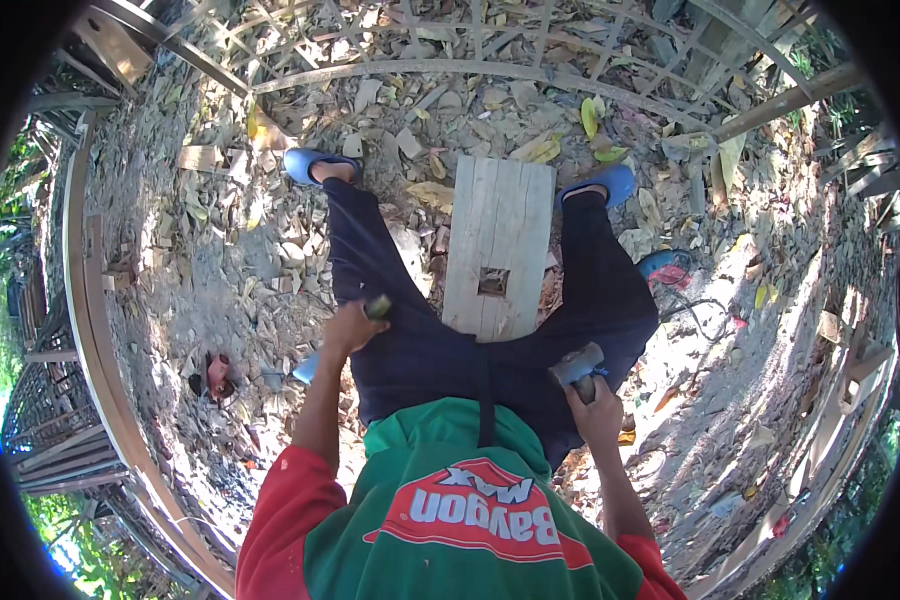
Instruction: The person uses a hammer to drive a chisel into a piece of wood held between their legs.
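Note:
I sit with my legs apart around a pale wooden plank (500,220) with a square hole (493,281) cut near its near end. My left hand (348,330) rests by my left thigh, its fingers closed round a short olive-green object (377,307), too small to identify. My right hand (595,412), over my right thigh, grips a grey metal tool (577,362), possibly a hammer, with a bit of blue on it; much of it is hidden by the fingers. Blue clogs (595,183) are on my feet.
Dry leaves and wood chips cover the ground. A slatted wooden frame (370,67) crosses beyond my feet. Long timbers (110,370) lie at the left. A red object (217,376) lies left of me; a blue-and-pink item (668,275) and dark cord sit beside my right leg.

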Demonstrator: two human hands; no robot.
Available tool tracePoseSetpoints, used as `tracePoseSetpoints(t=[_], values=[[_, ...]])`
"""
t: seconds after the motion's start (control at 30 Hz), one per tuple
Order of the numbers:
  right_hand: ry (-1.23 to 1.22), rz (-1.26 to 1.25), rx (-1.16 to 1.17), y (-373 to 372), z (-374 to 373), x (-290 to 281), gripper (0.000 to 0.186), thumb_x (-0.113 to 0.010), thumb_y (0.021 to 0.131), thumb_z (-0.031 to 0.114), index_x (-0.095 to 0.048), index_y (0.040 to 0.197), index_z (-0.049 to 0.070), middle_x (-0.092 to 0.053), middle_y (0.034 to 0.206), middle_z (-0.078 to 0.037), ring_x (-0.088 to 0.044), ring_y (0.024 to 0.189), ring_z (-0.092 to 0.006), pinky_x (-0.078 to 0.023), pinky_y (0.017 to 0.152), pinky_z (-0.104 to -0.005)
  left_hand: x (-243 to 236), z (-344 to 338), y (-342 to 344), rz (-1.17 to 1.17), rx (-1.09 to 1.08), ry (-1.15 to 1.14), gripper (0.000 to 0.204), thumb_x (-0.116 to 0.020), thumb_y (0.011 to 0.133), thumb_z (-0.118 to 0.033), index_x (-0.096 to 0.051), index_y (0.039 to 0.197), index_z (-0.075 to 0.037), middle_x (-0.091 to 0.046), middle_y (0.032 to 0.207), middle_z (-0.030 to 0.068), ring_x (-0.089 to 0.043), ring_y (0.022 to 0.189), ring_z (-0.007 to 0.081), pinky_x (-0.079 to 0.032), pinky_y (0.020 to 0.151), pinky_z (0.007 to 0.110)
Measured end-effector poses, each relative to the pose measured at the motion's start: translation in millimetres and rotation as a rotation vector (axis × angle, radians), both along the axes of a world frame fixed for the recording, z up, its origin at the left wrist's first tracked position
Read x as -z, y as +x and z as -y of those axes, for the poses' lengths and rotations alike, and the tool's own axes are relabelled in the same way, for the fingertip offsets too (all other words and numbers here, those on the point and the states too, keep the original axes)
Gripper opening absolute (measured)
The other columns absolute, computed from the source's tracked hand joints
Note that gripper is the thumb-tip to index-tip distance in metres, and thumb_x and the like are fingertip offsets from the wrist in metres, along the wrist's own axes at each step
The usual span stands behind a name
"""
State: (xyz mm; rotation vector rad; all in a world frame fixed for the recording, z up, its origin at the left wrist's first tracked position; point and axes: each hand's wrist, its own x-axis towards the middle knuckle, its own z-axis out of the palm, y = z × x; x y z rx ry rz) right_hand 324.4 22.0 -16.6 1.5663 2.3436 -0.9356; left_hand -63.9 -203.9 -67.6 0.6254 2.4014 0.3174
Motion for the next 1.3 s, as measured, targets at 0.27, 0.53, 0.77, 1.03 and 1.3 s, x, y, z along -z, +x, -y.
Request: tracePoseSetpoints(t=[0.27, 0.53, 0.77, 1.03, 1.3], values=[[-0.023, -0.042, 0.088, -4, -10, 2, 0.04, -0.077, 0.08, 0.038, -0.066, 0.092, 0.001, -0.066, 0.069, -0.021, -0.067, 0.067, -0.0426, -0.052, 0.061, -0.0492, 34, 6, -4, 0.126, -0.416, -0.004, 0.054, -0.078, 0.074, -0.047, -0.069, 0.101, -0.001, -0.071, 0.092, 0.0213, -0.068, 0.089, 0.0384, -0.051, 0.08, 0.045], [-0.053, -0.018, 0.106, -9, -12, 0, 0.041, -0.077, 0.08, 0.038, -0.067, 0.094, 0.001, -0.067, 0.072, -0.021, -0.068, 0.071, -0.042, -0.053, 0.064, -0.0485, 43, 7, -5, 0.108, -0.426, 0.006, 0.054, -0.077, 0.074, -0.047, -0.068, 0.1, -0.001, -0.071, 0.091, 0.0212, -0.068, 0.088, 0.0389, -0.05, 0.079, 0.045], [-0.057, -0.063, 0.117, -10, -15, 1, 0.042, -0.077, 0.08, 0.038, -0.066, 0.094, 0.0, -0.068, 0.078, -0.023, -0.068, 0.076, -0.0432, -0.052, 0.068, -0.0485, 46, 8, -6, 0.123, -0.431, 0.027, 0.054, -0.078, 0.075, -0.047, -0.068, 0.099, 0.0, -0.07, 0.09, 0.0219, -0.068, 0.087, 0.0384, -0.05, 0.079, 0.045], [-0.067, -0.016, 0.139, -12, -14, 1, 0.042, -0.077, 0.081, 0.038, -0.065, 0.091, -0.001, -0.067, 0.077, -0.023, -0.067, 0.074, -0.043, -0.051, 0.066, -0.049, 10, -15, 6, 0.147, -0.207, 0.148, 0.058, -0.078, 0.076, -0.047, -0.065, 0.115, -0.007, -0.071, 0.097, 0.0208, -0.068, 0.092, 0.0387, -0.051, 0.083, 0.045], [-0.097, -0.035, 0.152, -15, -14, -3, 0.045, -0.076, 0.081, 0.041, -0.065, 0.093, -0.001, -0.067, 0.076, -0.023, -0.067, 0.074, -0.0431, -0.051, 0.067, -0.049, -5, -96, 38, 0.308, 0.781, 0.185, 0.088, -0.076, 0.078, -0.05, -0.037, 0.15, -0.018, -0.07, 0.102, 0.0233, -0.066, 0.098, 0.0423, -0.052, 0.084, 0.045]])
